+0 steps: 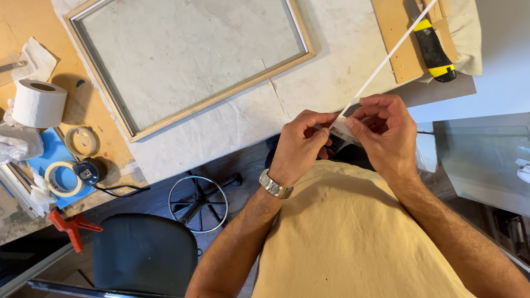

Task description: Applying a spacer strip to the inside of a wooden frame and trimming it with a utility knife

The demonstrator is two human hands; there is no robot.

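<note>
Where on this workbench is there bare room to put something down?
Free: the white cloth between the wooden frame and the hands, left hand and right hand. Crowded: the left end, around the paper roll and tape rings, and by the utility knife.

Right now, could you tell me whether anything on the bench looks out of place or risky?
The utility knife lies on the wooden board with its blade apparently out. Otherwise nothing stands out; both hands hold the white strip.
</note>
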